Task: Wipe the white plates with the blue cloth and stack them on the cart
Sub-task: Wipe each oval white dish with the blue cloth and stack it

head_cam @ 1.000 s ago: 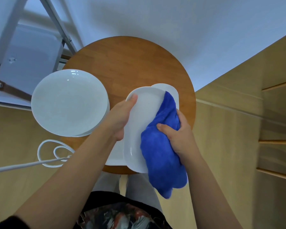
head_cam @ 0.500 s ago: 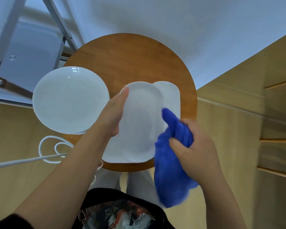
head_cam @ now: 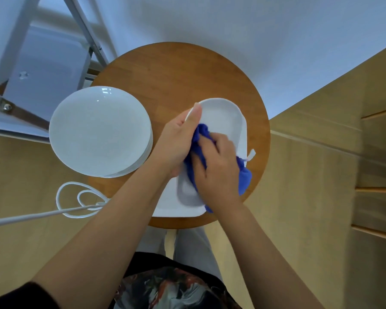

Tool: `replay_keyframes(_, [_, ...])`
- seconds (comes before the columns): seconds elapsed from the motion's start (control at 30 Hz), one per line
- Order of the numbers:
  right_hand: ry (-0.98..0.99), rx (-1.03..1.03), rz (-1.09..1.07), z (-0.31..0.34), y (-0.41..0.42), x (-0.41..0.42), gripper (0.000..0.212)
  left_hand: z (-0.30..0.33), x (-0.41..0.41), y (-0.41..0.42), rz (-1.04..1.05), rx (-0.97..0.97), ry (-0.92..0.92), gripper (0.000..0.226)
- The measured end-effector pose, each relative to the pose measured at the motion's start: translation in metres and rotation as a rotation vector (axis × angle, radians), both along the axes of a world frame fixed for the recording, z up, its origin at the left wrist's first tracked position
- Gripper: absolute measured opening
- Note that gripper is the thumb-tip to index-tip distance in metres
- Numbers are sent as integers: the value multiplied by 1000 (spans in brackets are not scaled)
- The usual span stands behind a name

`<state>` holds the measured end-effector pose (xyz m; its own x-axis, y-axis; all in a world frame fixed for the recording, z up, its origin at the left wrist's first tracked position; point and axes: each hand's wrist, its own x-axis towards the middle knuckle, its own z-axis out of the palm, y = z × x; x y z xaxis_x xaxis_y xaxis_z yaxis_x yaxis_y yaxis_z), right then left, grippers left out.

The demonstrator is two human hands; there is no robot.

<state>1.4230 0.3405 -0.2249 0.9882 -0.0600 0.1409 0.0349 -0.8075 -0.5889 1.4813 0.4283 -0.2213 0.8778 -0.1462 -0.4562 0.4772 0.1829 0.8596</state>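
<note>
Currently we hold an oblong white plate (head_cam: 223,121) above the round wooden table (head_cam: 176,72), and the grip follows from the work. Our left hand (head_cam: 176,141) curls around the plate's left rim, thumb along the edge, so the plate stays steady and its face stays exposed. Our right hand (head_cam: 216,168) is closed on the bunched blue cloth (head_cam: 244,177) and presses it against the plate's face, which suggests wiping is under way.

A second oblong plate (head_cam: 172,208) lies flat on the table directly beneath, so the lift keeps the two apart. A stack of round plates (head_cam: 98,130) sits at the table's left edge, overhanging it; nothing rests in the top one. A white metal frame (head_cam: 42,70), possibly the cart, stands beyond the stack. A white cord (head_cam: 80,197) loops on the floor.
</note>
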Motion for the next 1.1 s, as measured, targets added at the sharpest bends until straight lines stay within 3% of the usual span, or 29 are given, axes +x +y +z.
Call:
replay_keyframes(0.17, [75,-15,144,-9,6,-36,35,-2,11,8,131,39,165,33])
replay_keyframes(0.33, [86,-381,193,-19,-3,-48,39,-8,11,12,84,-60,301,56])
replay_keyframes(0.43, [74,-442,186,-15,-5,-47,33,-14,13,13,122,-104,389,58])
replay_keyframes(0.53, [190,-226,199,0,-20,-38,29,-20,15,14,61,-69,399,62])
replay_keyframes(0.63, [511,319,59,19,-52,-22,30,-29,16,20,-57,-40,393,82])
replay_keyframes(0.7, [601,671,64,29,-72,-15,26,-34,12,24,-30,31,441,87])
replay_keyframes(0.77, [635,1006,93,29,-85,-13,38,-47,2,25,-32,-183,468,77])
replay_keyframes(0.83, [648,1179,54,21,-88,-16,44,-53,-11,21,11,-450,476,56])
replay_keyframes(0.93, [714,1207,-97,9,-90,-20,48,-56,-16,24,96,-583,443,53])
replay_keyframes(1.0, [728,1055,-260,6,-93,-23,48,-54,-10,30,122,-506,395,62])
replay_keyframes(1.1, [607,724,-433,11,-101,-24,17,-45,1,40,84,-292,343,67])
